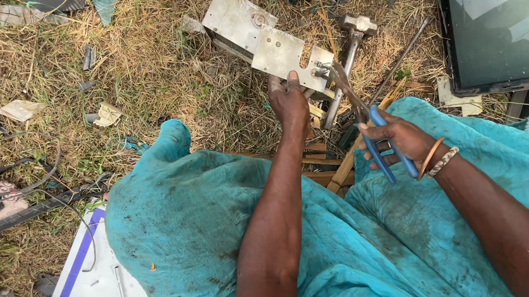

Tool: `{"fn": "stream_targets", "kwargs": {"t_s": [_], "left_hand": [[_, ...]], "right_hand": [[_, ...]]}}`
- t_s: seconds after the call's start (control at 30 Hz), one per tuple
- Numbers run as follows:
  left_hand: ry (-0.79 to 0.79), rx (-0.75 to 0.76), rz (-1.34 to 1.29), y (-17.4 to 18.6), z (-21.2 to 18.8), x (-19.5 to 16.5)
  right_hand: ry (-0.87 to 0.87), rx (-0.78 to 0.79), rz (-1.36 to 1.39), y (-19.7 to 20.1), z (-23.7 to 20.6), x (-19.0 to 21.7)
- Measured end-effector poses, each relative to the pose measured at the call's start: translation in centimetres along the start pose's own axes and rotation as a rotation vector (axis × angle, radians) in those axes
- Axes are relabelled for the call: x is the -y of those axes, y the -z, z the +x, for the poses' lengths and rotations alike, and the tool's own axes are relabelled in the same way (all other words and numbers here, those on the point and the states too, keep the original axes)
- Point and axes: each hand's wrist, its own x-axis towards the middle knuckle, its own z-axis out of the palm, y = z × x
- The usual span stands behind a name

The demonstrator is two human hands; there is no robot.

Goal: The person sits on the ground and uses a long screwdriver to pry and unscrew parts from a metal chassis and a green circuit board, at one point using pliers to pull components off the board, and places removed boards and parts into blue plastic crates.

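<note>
left hand [288, 103] gripping metal bracket [265, 42] over dry grass [151, 67]; right hand [400, 138] closed on blue-handled pliers [364, 121], jaws at the bracket's edge.

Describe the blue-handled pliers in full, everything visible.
The pliers have bright blue coated handles and dull, dark metal jaws that look worn or rusty. The right hand grips the handles, fingers wrapped around them, with the tool tilted so the jaws point up and left. The jaw tips meet the lower right edge of the grey metal plate assembly, which the left hand steadies from below. They are held above dry grass, over the teal cloth on the person's lap.
</note>
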Motion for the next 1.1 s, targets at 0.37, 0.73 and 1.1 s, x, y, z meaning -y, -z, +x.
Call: {"fn": "stream_targets", "kwargs": {"t_s": [0.37, 0.73, 1.1], "left_hand": [[0.034, -0.042, 0.107, 0.0, 0.1, -0.2], [-0.079, -0.067, 0.209, -0.8, -1.4, -1.4], [-0.036, -0.057, 0.235, -1.0, -1.2, -1.9]], "right_hand": [[-0.011, -0.072, 0.108, -1.8, 1.6, -0.3], [0.149, -0.179, 0.164, -4.0, 2.6, -1.8], [0.661, -0.606, -0.770, -2.7, 4.9, -3.0]]}}
